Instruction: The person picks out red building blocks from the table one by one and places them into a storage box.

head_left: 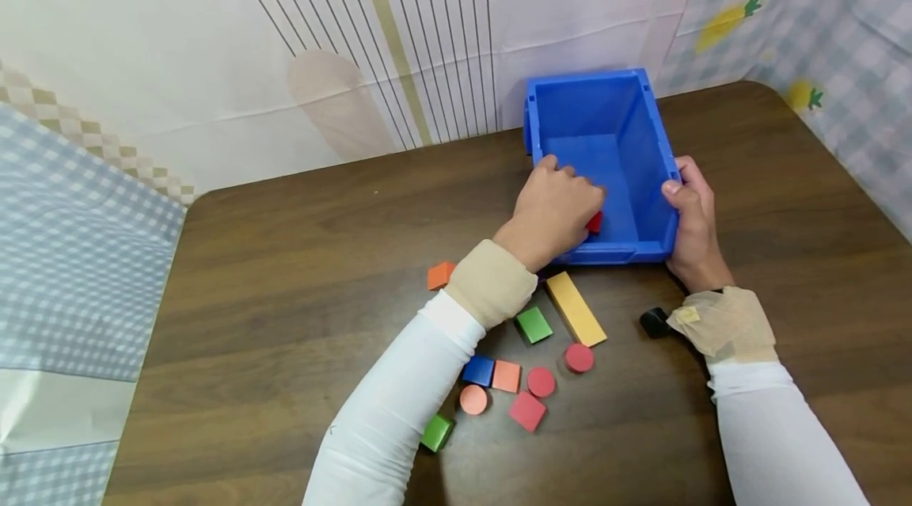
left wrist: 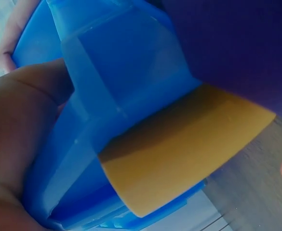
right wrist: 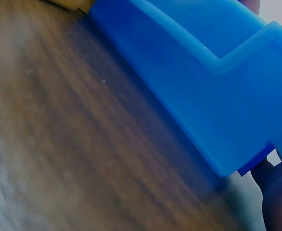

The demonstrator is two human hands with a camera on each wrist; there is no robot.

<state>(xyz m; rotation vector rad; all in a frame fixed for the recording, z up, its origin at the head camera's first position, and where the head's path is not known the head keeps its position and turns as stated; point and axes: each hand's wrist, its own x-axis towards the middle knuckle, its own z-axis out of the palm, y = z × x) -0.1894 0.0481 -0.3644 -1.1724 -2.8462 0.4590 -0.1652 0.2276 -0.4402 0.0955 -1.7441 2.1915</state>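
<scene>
A blue plastic bin (head_left: 616,254) stands at the back right of the table, its open top facing up. My right hand (head_left: 694,225) grips its right wall, thumb over the rim. My left hand (head_left: 556,209) reaches over the front left of the bin with curled fingers. It holds a red block (head_left: 594,222), which is mostly hidden under the hand. In the left wrist view, a yellow block (left wrist: 189,149) and a dark purple block (left wrist: 237,48) show close to the bin. The right wrist view shows the bin's outer wall (right wrist: 179,96).
In front of the bin lie green (head_left: 534,325), blue (head_left: 478,370) and salmon blocks (head_left: 507,376), red discs (head_left: 579,358), a salmon disc (head_left: 473,400) and a pinkish-red block (head_left: 527,411). An orange block (head_left: 441,275) lies left. A black object (head_left: 654,322) sits by the right wrist.
</scene>
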